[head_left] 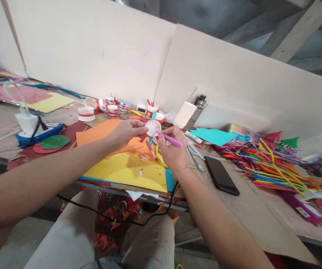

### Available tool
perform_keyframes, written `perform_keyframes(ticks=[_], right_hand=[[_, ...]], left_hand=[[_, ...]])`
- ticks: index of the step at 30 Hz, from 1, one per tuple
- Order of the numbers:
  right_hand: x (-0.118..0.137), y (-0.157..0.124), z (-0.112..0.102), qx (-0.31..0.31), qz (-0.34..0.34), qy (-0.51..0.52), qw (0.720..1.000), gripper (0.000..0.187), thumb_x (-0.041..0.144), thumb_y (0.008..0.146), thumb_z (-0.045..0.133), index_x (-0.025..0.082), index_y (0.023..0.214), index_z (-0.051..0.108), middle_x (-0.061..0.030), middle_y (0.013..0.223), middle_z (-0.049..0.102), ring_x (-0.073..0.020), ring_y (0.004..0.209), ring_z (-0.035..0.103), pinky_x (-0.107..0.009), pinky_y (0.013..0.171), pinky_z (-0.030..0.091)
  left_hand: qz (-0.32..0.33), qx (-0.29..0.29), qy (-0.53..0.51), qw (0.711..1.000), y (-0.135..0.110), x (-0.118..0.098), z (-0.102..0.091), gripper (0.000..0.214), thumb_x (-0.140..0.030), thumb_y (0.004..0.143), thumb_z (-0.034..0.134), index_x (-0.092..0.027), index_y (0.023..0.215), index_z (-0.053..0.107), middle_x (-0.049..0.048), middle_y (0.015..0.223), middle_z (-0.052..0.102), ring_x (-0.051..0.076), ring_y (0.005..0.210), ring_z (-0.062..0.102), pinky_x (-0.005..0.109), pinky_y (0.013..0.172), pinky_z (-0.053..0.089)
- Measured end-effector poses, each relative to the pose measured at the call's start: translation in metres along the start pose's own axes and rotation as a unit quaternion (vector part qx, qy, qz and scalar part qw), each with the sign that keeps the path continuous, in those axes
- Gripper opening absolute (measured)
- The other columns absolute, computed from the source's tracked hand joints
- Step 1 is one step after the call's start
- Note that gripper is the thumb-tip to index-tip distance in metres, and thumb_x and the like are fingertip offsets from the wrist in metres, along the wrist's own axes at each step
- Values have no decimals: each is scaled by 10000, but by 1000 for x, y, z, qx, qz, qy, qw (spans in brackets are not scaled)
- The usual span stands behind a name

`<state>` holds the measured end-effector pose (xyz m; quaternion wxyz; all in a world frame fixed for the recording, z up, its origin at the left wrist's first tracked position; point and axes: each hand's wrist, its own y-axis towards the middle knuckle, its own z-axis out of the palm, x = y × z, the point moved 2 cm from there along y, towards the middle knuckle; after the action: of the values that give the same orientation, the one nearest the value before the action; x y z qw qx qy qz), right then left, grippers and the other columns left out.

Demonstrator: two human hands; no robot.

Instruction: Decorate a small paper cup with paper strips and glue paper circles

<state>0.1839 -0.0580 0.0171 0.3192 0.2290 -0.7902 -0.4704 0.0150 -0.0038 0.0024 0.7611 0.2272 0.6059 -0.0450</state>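
Note:
My left hand [129,133] pinches the left edge of a white paper disc [152,129] with red and blue paper strips sticking out round it. Pink curved lines run over the upper part of the disc's face. In my right hand [175,153] is a pink marker [172,140], its tip at the disc's right side. Both hands are above the table. Below them lie sheets of orange paper [93,139] and yellow paper [127,173] with small scraps on top.
Right of my hands lie a black phone [222,176] and a pile of coloured pipe cleaners [273,164]. Paper cups [86,114] and a stack of white cups [185,115] stand behind. A blue power strip [42,133] is at left; a black cable [116,220] crosses my lap.

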Motion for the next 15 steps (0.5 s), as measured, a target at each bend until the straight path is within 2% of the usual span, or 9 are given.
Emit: perform_keyframes(ticks=[15], right_hand=[[-1,-1,1,-1,-4,-1,1000,114,201,809,609,221,734,526,8,693,587,-168,690,549,-350,688,401]], left_hand=[[0,-1,-3,1000,1,4,-2,281,-360,636,820,-128,726,691,37,716,672,121,606,565,279,617,439]])
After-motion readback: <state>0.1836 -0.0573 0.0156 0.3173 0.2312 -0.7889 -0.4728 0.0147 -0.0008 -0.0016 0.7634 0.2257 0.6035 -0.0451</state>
